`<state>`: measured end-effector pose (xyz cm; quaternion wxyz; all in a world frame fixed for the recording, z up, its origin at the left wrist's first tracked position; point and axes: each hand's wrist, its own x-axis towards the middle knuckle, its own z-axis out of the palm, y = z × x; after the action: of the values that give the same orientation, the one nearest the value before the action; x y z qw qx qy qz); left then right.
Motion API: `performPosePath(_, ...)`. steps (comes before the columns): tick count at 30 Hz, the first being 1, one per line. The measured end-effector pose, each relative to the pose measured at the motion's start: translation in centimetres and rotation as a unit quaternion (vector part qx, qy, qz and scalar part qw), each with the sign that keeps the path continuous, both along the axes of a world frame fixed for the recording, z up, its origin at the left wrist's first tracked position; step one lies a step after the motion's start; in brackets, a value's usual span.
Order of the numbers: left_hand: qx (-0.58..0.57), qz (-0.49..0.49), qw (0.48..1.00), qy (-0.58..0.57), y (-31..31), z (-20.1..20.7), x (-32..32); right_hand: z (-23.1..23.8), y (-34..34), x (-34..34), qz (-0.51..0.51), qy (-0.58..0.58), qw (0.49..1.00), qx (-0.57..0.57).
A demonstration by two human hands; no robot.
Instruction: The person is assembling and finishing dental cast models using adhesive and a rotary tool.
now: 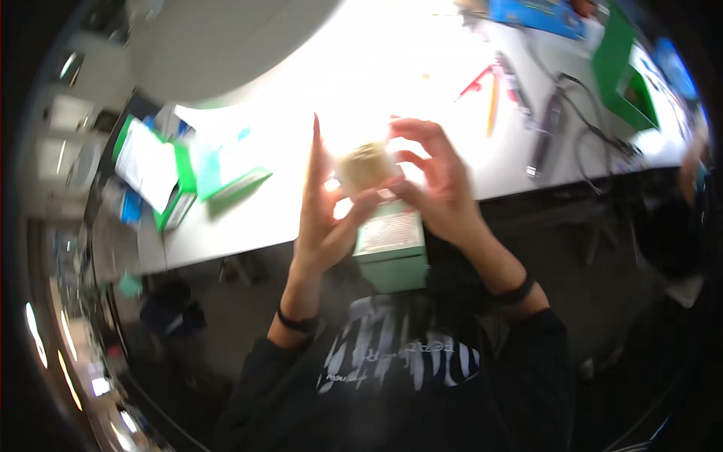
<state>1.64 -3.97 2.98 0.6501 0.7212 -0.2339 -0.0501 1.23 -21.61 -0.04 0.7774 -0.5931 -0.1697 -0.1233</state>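
Observation:
A small pale yellow, blocky object, blurred, is between my hands above the front part of the table. My left hand has its index finger stretched upward, while its thumb and lower fingers close in on the object's near left side. From the other side my right hand curls its fingers toward the object, with the thumb at its lower right edge. Just below the thumbs is a light green box with a printed panel, close to my body. What supports the box is hidden.
Green-and-white boxes stand on the white table's left side. To the right lie red-handled pliers, a yellow stick-like tool, a dark handled tool with a cable and an open green box. A large round grey shape overhangs the far left.

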Motion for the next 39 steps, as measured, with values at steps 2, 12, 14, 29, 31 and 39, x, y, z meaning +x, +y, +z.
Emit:
performPosePath(2, -0.068, -0.008, 0.997, 0.036, -0.5, -0.1, 0.6, -1.0, -0.3, 1.1, -0.003, -0.009, 1.0, 0.022)
performPosePath(12, -0.066, 0.043, 0.996, 0.032, 0.0, -3.2, 1.8, -1.5, 0.0, 2.1, 0.023, -0.023, 0.999, -0.002)
performPosePath(14, -0.063, 0.058, 0.996, 0.021, 0.4, -4.4, 1.7, -1.6, 0.1, 2.1, 0.038, -0.026, 0.998, -0.033)
performPosePath(29, 0.03, 0.221, 0.919, -0.324, -0.3, -5.8, 2.4, -1.6, 2.3, 1.7, -0.012, 0.065, 0.992, -0.104)
performPosePath(31, -0.013, 0.208, 0.943, -0.257, -0.7, -5.6, 2.0, -1.9, 1.5, 1.9, 0.011, 0.046, 0.994, -0.094)
performPosePath(39, -0.018, 0.149, 0.98, -0.133, 0.2, -5.9, 1.4, -1.8, 0.1, 2.2, 0.124, 0.013, 0.992, -0.026)
